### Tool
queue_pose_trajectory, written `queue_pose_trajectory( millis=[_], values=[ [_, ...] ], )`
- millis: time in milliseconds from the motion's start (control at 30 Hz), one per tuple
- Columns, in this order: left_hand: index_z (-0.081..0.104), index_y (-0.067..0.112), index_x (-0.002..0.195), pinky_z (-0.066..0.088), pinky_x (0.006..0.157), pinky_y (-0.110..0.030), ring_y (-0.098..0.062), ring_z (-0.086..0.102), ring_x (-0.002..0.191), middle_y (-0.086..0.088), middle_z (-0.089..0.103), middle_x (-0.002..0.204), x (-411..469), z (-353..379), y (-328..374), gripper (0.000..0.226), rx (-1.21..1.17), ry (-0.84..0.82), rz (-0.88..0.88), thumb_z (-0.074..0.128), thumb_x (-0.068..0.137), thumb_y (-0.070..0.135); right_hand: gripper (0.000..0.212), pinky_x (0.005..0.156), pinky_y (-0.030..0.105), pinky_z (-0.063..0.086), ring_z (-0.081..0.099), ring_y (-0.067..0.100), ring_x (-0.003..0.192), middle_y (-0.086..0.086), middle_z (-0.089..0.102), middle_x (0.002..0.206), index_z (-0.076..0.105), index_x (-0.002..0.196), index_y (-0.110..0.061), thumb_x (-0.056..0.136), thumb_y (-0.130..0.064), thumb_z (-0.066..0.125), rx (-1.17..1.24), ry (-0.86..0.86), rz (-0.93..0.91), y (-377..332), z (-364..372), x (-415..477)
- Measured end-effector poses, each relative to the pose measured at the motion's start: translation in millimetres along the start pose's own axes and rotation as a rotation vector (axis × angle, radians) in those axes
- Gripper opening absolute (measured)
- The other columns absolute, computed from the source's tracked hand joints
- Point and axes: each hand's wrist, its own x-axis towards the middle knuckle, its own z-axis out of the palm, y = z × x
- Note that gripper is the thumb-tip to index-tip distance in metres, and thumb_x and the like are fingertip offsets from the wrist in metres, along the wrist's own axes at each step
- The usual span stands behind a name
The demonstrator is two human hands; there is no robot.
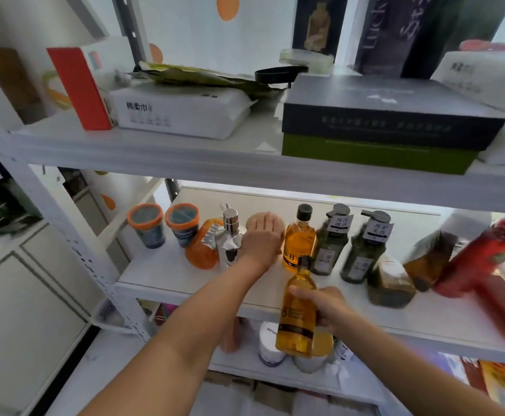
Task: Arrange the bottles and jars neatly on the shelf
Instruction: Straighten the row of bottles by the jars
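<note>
My right hand (327,307) grips an amber whisky bottle (297,313) by its body, upright, just in front of the middle shelf's (167,277) front edge. My left hand (260,244) reaches onto that shelf between a silver pump bottle (231,237) and a second amber bottle with a black cap (300,238). Its fingers are together and bent away from me, and whatever lies under them is hidden. The row also holds two orange-lidded jars (146,225) (183,223), a leaning orange bottle (203,249) and two green pump bottles (332,240) (365,247).
Right of the green bottles stand a brown jar (390,285), a tilted brown bottle (431,256) and blurred red bottles (482,256). The upper shelf carries a tissue pack (179,112), a red box (78,88) and stacked dark boxes (386,121). Jars stand on the shelf below (270,343).
</note>
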Motion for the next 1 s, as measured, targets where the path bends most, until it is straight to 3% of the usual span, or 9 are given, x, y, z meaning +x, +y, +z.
queue_pose_trajectory(
  millis=[133, 267, 467, 533, 600, 667, 733, 833, 1000],
  values=[
    [0.014, 0.001, 0.148, 0.021, 0.117, -0.043, -0.034, 0.025, 0.141, -0.020, 0.023, 0.153, 1.7, 1.6, -6.5, 0.078, 0.033, -0.007, -0.007, 0.057, 0.091, 0.032, 0.067, 0.073, 0.038, 0.050, 0.059, 0.029, 0.094, 0.013, 0.061, 0.107, 0.048, 0.118, -0.005, 0.068, -0.032, 0.082, 0.006, 0.013, 0.023, 0.7, 1.3, 1.6],
    [0.013, 0.000, 0.148, 0.022, 0.116, -0.043, -0.035, 0.025, 0.141, -0.021, 0.023, 0.153, 1.3, 2.3, -13.5, 0.072, 0.067, 0.001, -0.018, 0.051, 0.094, 0.030, 0.065, 0.073, 0.039, 0.049, 0.059, 0.030, 0.092, 0.014, 0.060, 0.105, 0.047, 0.118, -0.003, 0.070, -0.030, 0.082, 0.027, 0.017, 0.032, 0.3, -0.9, 1.0],
    [0.009, 0.001, 0.149, 0.018, 0.117, -0.041, -0.033, 0.019, 0.143, -0.020, 0.018, 0.155, 2.6, -1.7, -16.5, 0.088, 0.045, -0.053, -0.033, 0.060, 0.088, 0.039, 0.056, 0.074, 0.039, 0.048, 0.057, 0.027, 0.090, 0.011, 0.058, 0.101, 0.046, 0.113, -0.004, 0.073, -0.027, 0.079, 0.053, 0.005, 0.017, -1.1, -7.7, -1.5],
    [0.003, 0.004, 0.150, 0.014, 0.118, -0.041, -0.031, 0.010, 0.146, -0.018, 0.010, 0.157, 4.5, -8.4, -9.7, 0.100, -0.135, -0.072, -0.032, 0.066, 0.083, 0.043, 0.053, 0.073, 0.038, 0.048, 0.057, 0.026, 0.086, 0.010, 0.059, 0.096, 0.047, 0.110, -0.005, 0.074, -0.026, 0.079, 0.067, -0.001, 0.014, -1.0, -10.1, -0.6],
    [0.003, 0.009, 0.151, 0.018, 0.118, -0.042, -0.030, 0.012, 0.146, -0.014, 0.013, 0.158, 11.0, -14.7, 2.9, 0.108, -0.564, -0.117, -0.030, 0.075, 0.076, 0.038, 0.052, 0.072, 0.039, 0.048, 0.058, 0.027, 0.086, 0.010, 0.060, 0.095, 0.048, 0.108, -0.004, 0.073, -0.026, 0.080, 0.070, 0.001, 0.010, -1.1, -11.9, 0.9],
    [0.020, 0.012, 0.148, 0.034, 0.111, -0.049, -0.031, 0.035, 0.137, -0.013, 0.037, 0.148, 17.2, -20.4, 15.9, 0.097, -0.928, -0.168, -0.033, 0.079, 0.074, 0.033, 0.056, 0.073, 0.040, 0.049, 0.060, 0.029, 0.090, 0.012, 0.061, 0.100, 0.049, 0.110, -0.003, 0.071, -0.027, 0.081, 0.063, 0.007, 0.007, -1.0, -12.8, 2.5],
    [0.042, 0.009, 0.134, 0.045, 0.100, -0.047, -0.029, 0.053, 0.117, -0.012, 0.057, 0.127, 20.2, -24.3, 24.1, 0.068, -1.011, -0.121, -0.083, 0.075, 0.078, 0.031, 0.057, 0.074, 0.040, 0.050, 0.061, 0.030, 0.092, 0.014, 0.062, 0.103, 0.050, 0.110, -0.002, 0.071, -0.027, 0.081, 0.053, 0.013, 0.003, -1.0, -13.8, 3.2],
    [0.054, 0.008, 0.122, 0.044, 0.091, -0.036, -0.027, 0.057, 0.109, -0.012, 0.063, 0.118, 23.8, -24.7, 26.1, 0.047, -1.010, -0.069, -0.125, 0.069, 0.084, 0.031, 0.053, 0.071, 0.039, 0.049, 0.060, 0.028, 0.089, 0.013, 0.061, 0.099, 0.049, 0.107, -0.003, 0.071, -0.026, 0.081, 0.058, 0.018, 0.002, -1.1, -15.1, 4.3],
    [0.054, 0.007, 0.123, 0.041, 0.089, -0.034, -0.028, 0.056, 0.109, -0.013, 0.062, 0.119, 22.5, -24.5, 15.5, 0.045, -0.951, -0.031, -0.182, 0.067, 0.086, 0.030, 0.059, 0.074, 0.039, 0.051, 0.061, 0.029, 0.092, 0.013, 0.062, 0.103, 0.050, 0.110, -0.004, 0.068, -0.030, 0.083, 0.026, 0.021, -0.007, 0.8, -13.2, 9.5]
  ],
)
